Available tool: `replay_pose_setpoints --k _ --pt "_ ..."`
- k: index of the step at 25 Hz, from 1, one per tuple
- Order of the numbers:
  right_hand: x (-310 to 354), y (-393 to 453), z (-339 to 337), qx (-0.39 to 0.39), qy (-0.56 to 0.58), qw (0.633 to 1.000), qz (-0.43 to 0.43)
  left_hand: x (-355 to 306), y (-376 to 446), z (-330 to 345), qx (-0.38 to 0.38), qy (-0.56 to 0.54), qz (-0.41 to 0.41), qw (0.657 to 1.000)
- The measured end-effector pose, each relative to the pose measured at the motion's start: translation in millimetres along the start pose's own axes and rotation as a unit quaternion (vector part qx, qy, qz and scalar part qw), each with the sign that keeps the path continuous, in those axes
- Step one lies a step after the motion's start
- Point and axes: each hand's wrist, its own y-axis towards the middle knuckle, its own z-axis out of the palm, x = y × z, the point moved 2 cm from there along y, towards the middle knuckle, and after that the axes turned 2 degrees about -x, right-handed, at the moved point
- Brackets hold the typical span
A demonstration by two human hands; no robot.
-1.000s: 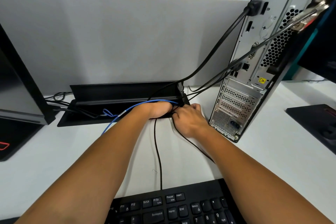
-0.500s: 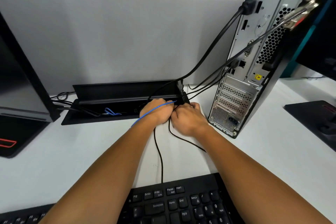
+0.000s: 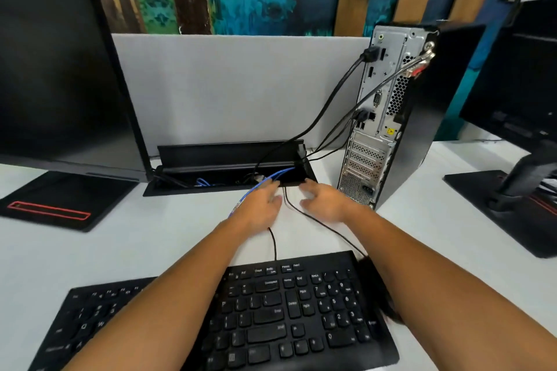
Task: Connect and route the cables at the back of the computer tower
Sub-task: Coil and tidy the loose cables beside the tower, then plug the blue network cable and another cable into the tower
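Note:
The computer tower [image 3: 417, 117] stands upright at the right, its silver back panel [image 3: 376, 129] turned toward me. A thick black cable [image 3: 334, 93] and thinner black cables [image 3: 340, 129] run from its ports down into the open cable box [image 3: 229, 156] set in the desk. A blue cable [image 3: 278, 174] comes out of the box and lies along the back of my left hand [image 3: 260, 209]. That hand hovers flat with fingers apart, just in front of the box. My right hand [image 3: 327, 202] is beside it, fingers spread, holding nothing.
A black keyboard [image 3: 286, 310] lies under my forearms; thin black cables [image 3: 319, 221] run from it toward the box. A monitor [image 3: 60, 69] and its base [image 3: 60, 199] are at left, another monitor stand [image 3: 512, 205] at right. A grey partition [image 3: 226, 84] stands behind.
Both hands have come back from the right end of the cable box and their fingers have opened. The view has pulled back and shows more of the keyboard.

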Motion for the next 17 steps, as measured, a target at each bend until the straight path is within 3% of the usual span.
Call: replay_pose_setpoints --k 2,4,7,9,11,13,15,17 --pt "0.6 -9.4 -0.7 0.006 0.0 1.0 0.022 3.5 -22.6 -2.5 0.009 0.003 0.037 0.999" --pt "6.7 -22.0 4.9 0.01 0.018 1.0 0.024 -1.5 -44.8 -12.9 -0.122 0.02 0.101 0.987" --pt "9.2 -38.9 18.9 0.016 0.011 1.0 0.006 -0.5 -69.8 -27.8 -0.332 0.07 0.156 0.928" --pt "5.6 -46.9 26.9 -0.008 0.016 1.0 -0.005 8.4 -78.5 -34.0 -0.333 0.06 0.061 0.939" --pt "-0.8 -49.6 29.7 -0.054 0.085 0.995 0.005 13.8 -79.0 -31.7 -0.26 0.104 -0.037 0.959" --pt "-2.9 -54.1 30.1 -0.117 0.139 0.983 -0.004 13.4 -78.3 -28.0 -0.224 0.108 -0.035 0.968" --pt "1.8 -63.8 28.0 -0.191 0.137 0.971 -0.041 4.9 -79.3 -29.5 -0.234 -0.012 -0.006 0.972" --pt "13.6 -79.8 25.9 -0.265 0.126 0.951 -0.093 -9.7 -79.4 -32.7 -0.263 -0.173 -0.006 0.949"
